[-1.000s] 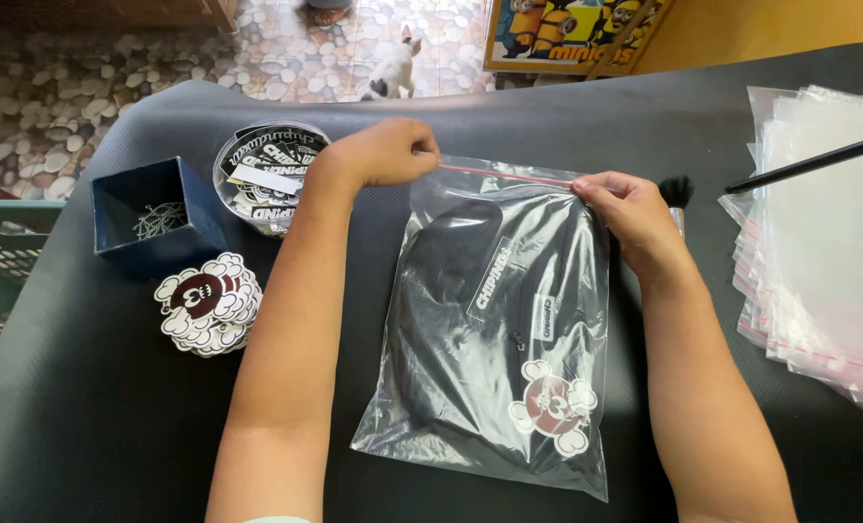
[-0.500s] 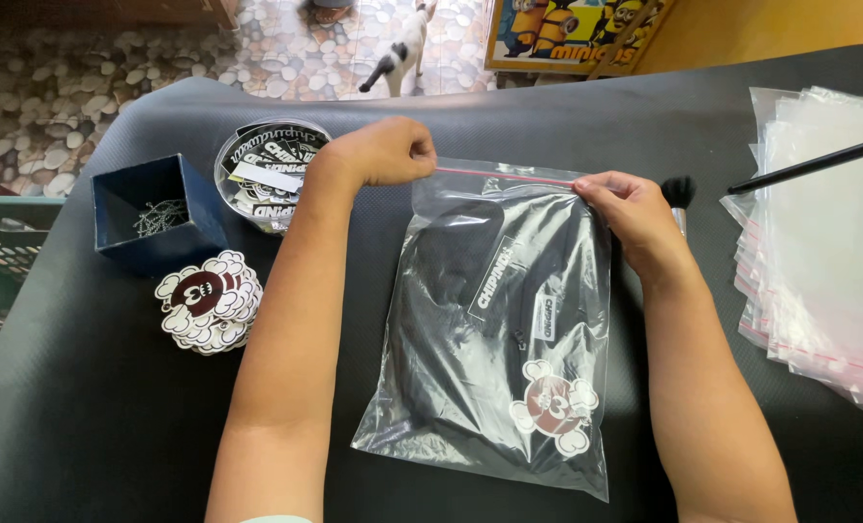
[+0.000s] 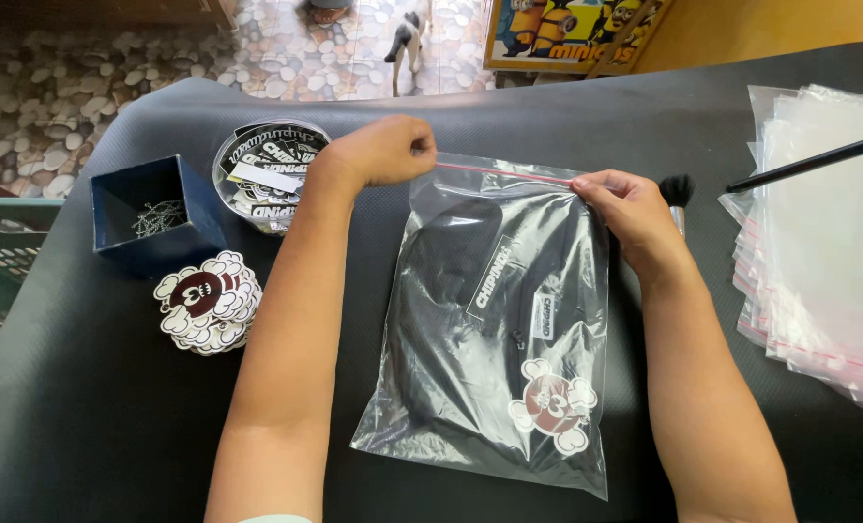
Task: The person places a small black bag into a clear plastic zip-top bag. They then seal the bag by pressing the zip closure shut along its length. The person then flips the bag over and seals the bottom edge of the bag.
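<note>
Pinching the red zip strip (image 3: 504, 174) of a clear plastic bag (image 3: 499, 329) at its 2 top corners, the left hand (image 3: 383, 150) and right hand (image 3: 630, 208) have fingers closed on it; the bag, holding a black garment (image 3: 470, 310), lies flat on the black table (image 3: 83, 426) beside a round tin of stickers (image 3: 262, 169).

The stack of clear bags (image 3: 828, 242) runs off the right edge. The black brush (image 3: 678, 194) hides behind the right hand (image 3: 630, 208) — only bristles show. Tiny metal bits in the blue box (image 3: 155, 218) — too small to tell.
</note>
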